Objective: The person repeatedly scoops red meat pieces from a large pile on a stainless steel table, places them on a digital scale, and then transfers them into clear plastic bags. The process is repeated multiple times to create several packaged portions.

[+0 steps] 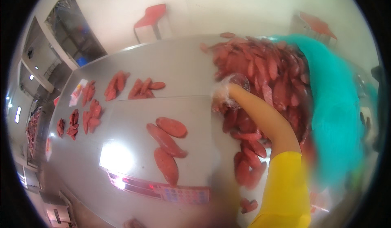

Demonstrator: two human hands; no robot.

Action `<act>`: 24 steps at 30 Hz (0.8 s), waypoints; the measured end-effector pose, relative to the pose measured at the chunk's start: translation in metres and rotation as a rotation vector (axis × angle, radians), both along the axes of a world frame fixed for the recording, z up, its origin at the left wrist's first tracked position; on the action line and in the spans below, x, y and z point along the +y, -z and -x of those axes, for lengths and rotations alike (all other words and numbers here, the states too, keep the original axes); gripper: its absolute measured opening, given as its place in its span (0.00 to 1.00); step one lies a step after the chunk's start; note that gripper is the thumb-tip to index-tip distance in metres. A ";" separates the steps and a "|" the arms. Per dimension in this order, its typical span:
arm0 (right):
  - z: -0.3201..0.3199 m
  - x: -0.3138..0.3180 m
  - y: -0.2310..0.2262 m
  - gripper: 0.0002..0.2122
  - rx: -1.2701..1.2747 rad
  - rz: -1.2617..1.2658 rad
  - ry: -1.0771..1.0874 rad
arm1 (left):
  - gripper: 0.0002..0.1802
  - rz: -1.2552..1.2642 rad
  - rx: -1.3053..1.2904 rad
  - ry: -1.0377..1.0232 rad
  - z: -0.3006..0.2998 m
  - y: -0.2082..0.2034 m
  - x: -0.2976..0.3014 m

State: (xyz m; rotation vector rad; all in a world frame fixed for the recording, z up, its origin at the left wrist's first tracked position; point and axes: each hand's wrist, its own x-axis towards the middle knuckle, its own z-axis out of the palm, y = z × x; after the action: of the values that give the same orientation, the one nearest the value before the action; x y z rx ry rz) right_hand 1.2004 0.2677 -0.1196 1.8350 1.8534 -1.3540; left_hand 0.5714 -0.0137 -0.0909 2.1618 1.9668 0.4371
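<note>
My right hand (223, 93), in a loose clear plastic glove, reaches from a yellow sleeve to the left edge of a big heap of long red tapered pieces (266, 65). Its fingers bend down against the heap, blurred, so their grip is unclear. The pieces resemble red-skinned sweet potatoes, though I cannot be sure of their kind. Three more pieces (166, 141) lie on the flat metal plate of a scale (126, 118), left of my hand. Along the plate's near side runs the scale's red display and keypad (185, 194). My left hand is out of sight.
Several small groups of red pieces (116, 85) lie on the left of the metal table (81, 163). Turquoise sheeting (336, 110) borders the heap's right side. Red stools (154, 15) stand beyond the table. A blurred pinkish shape (132, 223) shows at the lower edge.
</note>
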 end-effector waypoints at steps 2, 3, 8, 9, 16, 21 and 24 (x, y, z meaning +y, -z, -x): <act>0.006 -0.031 0.001 0.17 -0.377 -0.432 -0.005 | 0.16 0.033 -0.077 0.004 0.000 -0.003 -0.001; 0.014 -0.049 0.000 0.17 -0.500 -0.580 0.015 | 0.16 0.088 -0.086 -0.014 0.001 -0.003 -0.001; 0.071 -0.143 -0.011 0.17 -0.537 -0.783 -0.020 | 0.09 -0.102 -0.084 -0.032 0.009 0.014 0.001; 0.084 -0.161 -0.016 0.17 -0.541 -0.851 -0.052 | 0.09 -0.097 -0.095 -0.039 0.011 0.019 0.001; 0.110 -0.269 -0.062 0.21 -0.227 -0.485 0.091 | 0.10 -0.081 -0.130 -0.042 0.022 0.031 0.000; 0.102 -0.322 -0.081 0.35 0.047 -0.714 0.792 | 0.11 -0.041 -0.148 0.006 0.024 0.026 0.000; 0.143 -0.350 -0.075 0.51 -0.209 -0.471 1.161 | 0.11 -0.044 -0.092 0.039 0.023 0.023 0.000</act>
State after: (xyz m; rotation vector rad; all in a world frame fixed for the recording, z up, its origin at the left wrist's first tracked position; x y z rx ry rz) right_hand 1.0576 -0.0826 -0.0449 3.3962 0.9698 -0.8438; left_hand 0.5480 -0.0133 -0.1135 2.1610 1.8807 0.5688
